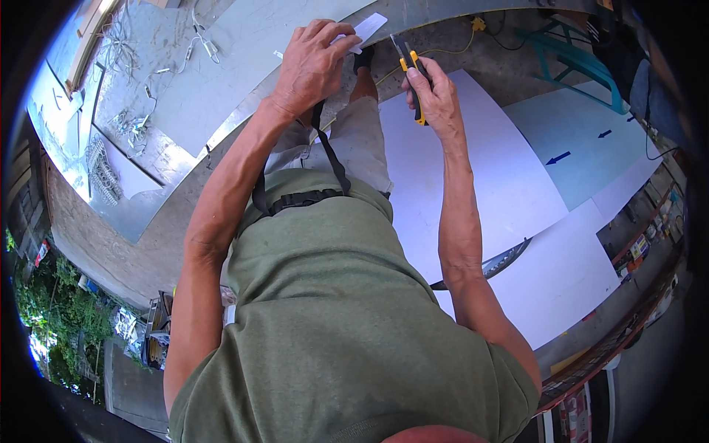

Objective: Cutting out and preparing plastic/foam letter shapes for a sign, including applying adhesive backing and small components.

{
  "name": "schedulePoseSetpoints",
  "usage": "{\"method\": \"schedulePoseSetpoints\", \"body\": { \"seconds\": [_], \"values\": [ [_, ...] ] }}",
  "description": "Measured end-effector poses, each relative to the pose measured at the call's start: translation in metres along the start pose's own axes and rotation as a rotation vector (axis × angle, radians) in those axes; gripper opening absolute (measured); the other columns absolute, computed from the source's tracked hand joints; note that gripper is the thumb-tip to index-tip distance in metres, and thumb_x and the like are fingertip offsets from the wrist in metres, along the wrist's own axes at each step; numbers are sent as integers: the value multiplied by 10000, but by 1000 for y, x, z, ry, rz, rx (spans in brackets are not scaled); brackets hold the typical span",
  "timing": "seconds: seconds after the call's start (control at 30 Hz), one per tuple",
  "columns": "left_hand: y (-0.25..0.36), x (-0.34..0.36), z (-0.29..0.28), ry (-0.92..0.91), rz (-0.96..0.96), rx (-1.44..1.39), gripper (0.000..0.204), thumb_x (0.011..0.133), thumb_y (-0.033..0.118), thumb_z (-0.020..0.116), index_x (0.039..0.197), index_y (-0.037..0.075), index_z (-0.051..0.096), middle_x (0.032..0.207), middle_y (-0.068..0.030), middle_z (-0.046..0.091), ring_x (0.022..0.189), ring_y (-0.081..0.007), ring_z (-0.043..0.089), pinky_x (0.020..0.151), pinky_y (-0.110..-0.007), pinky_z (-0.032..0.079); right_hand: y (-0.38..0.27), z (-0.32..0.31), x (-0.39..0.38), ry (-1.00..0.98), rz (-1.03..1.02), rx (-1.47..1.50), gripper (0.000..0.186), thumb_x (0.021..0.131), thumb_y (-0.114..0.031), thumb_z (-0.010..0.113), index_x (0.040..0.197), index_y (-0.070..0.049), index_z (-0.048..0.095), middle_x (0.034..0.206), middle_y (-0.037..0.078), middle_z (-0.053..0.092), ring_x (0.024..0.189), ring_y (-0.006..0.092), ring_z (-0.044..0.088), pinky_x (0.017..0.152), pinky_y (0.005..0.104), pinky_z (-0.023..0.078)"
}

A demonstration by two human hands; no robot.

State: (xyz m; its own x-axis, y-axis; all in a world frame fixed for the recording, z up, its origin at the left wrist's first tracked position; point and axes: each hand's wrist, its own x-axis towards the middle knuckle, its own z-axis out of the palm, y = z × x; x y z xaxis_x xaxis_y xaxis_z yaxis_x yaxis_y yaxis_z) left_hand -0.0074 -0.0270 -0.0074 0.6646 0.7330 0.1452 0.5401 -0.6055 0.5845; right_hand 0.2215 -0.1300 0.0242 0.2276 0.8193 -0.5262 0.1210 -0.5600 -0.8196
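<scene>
My left hand (314, 65) grips a small white strip (371, 28) at the top centre, its fingers curled over the strip's near end. My right hand (437, 100) holds a yellow-and-black cutting tool, like snips (410, 66), upright with its narrow metal jaws pointing up, a little right of and below the strip's far end. A large white sheet (473, 170) lies under my right arm, with another white piece and a dark curved object (508, 258) beside it.
Metal sheets (199, 111) with tangled wires (129, 52) and offcuts fill the upper left. A teal frame (561, 70), a pale blue-green sheet (569, 140) and a yellow cable (450, 52) lie at right. My legs (354, 133) show ahead; plants (52, 310) are at lower left.
</scene>
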Motion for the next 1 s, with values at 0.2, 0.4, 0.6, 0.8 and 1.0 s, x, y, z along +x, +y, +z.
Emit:
{"method": "schedulePoseSetpoints", "body": {
  "seconds": [0.2,0.4,0.6,0.8,1.0],
  "values": [
    [-1,-18,15,60,74,82,436,863,158,733,1295,170,674,1330,-37,625,1260,-267,543,1014,-431,427,7,8,38,75,-20,-283,414,1029,-425,597,1067,-25,696,696,69,668,618,171,635,601,354,510],
    [-4,-22,19,26,50,122,512,863,213,748,1365,210,646,1380,-14,595,1278,-241,527,1041,-417,385,5,8,51,78,-163,-496,457,1010,-477,600,1003,-30,698,673,156,672,649,326,683,624,431,508],
    [-5,-19,22,39,53,128,505,864,184,747,1359,218,652,1364,-7,602,1271,-235,529,1034,-413,384,1,10,56,101,-187,-553,469,994,-513,603,1006,-55,706,682,183,679,656,383,678,624,457,505],
    [-3,-20,26,86,46,134,455,868,143,746,1313,213,683,1337,-6,615,1248,-234,543,1018,-405,395,2,11,54,86,-196,-605,500,997,-548,580,948,-60,680,653,178,657,661,408,671,624,476,503],
    [-5,-19,29,104,53,143,439,859,141,746,1291,204,697,1312,-9,628,1223,-239,554,1007,-409,402,1,12,55,123,-220,-633,490,996,-553,576,933,-76,664,653,181,656,671,424,671,627,497,505]
  ]
}}
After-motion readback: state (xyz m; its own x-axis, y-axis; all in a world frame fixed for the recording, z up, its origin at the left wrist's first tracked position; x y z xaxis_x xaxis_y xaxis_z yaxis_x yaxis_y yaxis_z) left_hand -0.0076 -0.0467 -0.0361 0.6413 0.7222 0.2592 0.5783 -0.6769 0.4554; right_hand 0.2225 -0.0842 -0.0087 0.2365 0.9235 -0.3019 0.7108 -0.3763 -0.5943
